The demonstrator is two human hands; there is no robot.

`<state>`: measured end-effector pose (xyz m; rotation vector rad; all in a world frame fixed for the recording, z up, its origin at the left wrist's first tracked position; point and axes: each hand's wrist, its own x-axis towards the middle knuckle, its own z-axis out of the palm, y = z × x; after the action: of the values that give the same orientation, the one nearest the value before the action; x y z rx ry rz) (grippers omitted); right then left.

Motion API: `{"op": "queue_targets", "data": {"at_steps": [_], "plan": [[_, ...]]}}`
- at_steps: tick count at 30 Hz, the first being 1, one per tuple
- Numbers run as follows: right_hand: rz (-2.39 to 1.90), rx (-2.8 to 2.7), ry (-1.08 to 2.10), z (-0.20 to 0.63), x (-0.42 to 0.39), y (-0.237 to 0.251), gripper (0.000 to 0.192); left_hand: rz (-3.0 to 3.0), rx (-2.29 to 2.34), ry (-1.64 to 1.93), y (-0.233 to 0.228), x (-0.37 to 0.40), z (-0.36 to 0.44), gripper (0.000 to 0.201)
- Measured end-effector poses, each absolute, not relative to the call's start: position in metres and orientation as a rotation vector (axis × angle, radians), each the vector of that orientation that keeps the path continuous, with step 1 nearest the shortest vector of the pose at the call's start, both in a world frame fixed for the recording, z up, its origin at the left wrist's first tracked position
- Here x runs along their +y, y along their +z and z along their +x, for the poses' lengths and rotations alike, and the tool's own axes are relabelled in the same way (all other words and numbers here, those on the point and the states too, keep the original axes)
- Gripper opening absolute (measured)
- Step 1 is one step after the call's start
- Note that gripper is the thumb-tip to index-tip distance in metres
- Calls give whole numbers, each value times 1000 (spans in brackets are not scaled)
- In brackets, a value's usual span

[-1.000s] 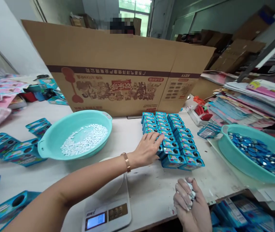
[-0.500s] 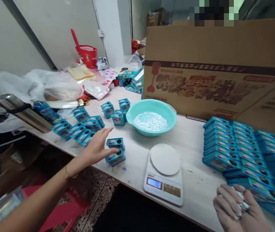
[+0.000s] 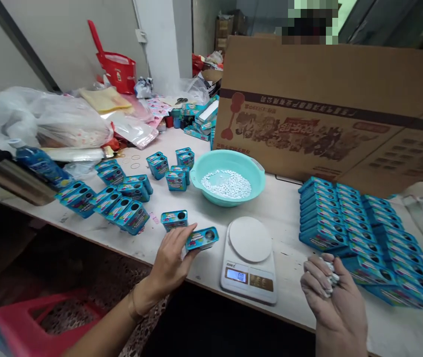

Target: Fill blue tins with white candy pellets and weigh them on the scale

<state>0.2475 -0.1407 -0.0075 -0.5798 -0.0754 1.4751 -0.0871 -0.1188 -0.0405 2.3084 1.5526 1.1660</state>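
Note:
A small blue tin (image 3: 204, 239) with a dark round hole in its top is gripped between the thumb and fingers of my left hand (image 3: 174, 260), just left of the kitchen scale (image 3: 250, 258). Another blue tin (image 3: 174, 219) stands right behind that hand. My right hand (image 3: 332, 297), palm up and dusted white, curls around a clump of small white pellets (image 3: 331, 280). More such pellets (image 3: 228, 184) lie in the turquoise basin (image 3: 230, 157) beyond the scale. The scale's plate carries nothing, and its display reads 0.0.
Rows of blue tins (image 3: 360, 238) stand at the right, with several more tins (image 3: 122, 206) at the left. A large cardboard box (image 3: 308, 114) rises behind the basin. A steel flask (image 3: 11, 173), a blue bottle (image 3: 40, 163) and plastic bags (image 3: 66, 116) crowd the left side.
My left hand has closed on the nearer blue tin, lifted it and carried it right towards the scale. My right hand has moved up and left, still holding the pellets.

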Motion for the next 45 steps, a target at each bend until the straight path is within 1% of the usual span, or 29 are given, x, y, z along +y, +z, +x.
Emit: {"op": "queue_targets", "data": {"at_steps": [2, 5, 8, 10, 12, 15, 16, 17, 18, 20, 23, 30, 33, 39, 41, 45], "plan": [[-554, -93, 1488, 250, -142, -11, 23, 2323, 1394, 1199, -32, -104, -58, 48], [-504, -129, 1494, 254, -140, -13, 21, 2316, 1198, 1157, -35, -76, -11, 43], [-470, -119, 1463, 259, -136, -13, 18, 2304, 1144, 1046, -46, -51, 26, 41], [-460, -83, 1429, 263, -133, -12, 16, 2305, 1129, 960, -48, -42, 37, 44], [-468, -50, 1409, 267, -130, -12, 14, 2303, 1115, 916, -42, -41, 38, 60], [-503, -38, 1398, 270, -127, -15, 10, 2293, 1146, 974, -25, -49, 27, 100], [-515, -49, 1398, 270, -124, -16, 10, 2279, 1184, 1020, -20, -53, 22, 109], [-524, -64, 1400, 270, -121, -16, 10, 2260, 1230, 1066, -17, -57, 17, 111], [-533, -78, 1407, 269, -118, -16, 11, 2239, 1281, 1100, -15, -61, 13, 109], [-548, -93, 1425, 265, -108, -13, 13, 2204, 1358, 1114, -17, -66, 6, 98], [-566, -98, 1418, 257, -90, -1, 13, 2197, 1350, 1092, -23, -69, 5, 83], [-675, -199, 1319, 231, -56, 29, 15, 2222, 1145, 1147, -11, -53, 27, 76], [-722, -259, 1245, 219, -47, 33, 18, 2292, 1105, 1054, -5, -41, 38, 75], [-806, -332, 1161, 203, -33, 32, 21, 2440, 1106, 741, 0, -26, 58, 74], [-821, -360, 1138, 200, -29, 30, 22, 2458, 1104, 709, 1, -25, 63, 67], [-853, -429, 1073, 195, -23, 23, 25, 2456, 1139, 686, 1, -23, 69, 47]]}}
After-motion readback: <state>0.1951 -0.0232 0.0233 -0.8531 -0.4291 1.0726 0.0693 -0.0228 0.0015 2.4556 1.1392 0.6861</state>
